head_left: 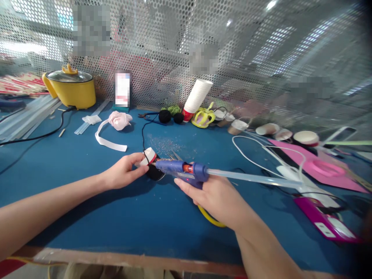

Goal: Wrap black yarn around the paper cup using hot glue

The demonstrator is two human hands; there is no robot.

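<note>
left hand [124, 170]: far fingers hidden; forearm angled in from left, grip pinching paper cup [150, 152] over tabletop [116, 232], contact with it unclear. cup: partly behind blue glue gun [171, 167]; white-and-red end, black yarn [143, 139] across, dark body. gun: handle mostly hidden by right hand [216, 197], grip closed round it; translucent stick [252, 178] behind.
</note>
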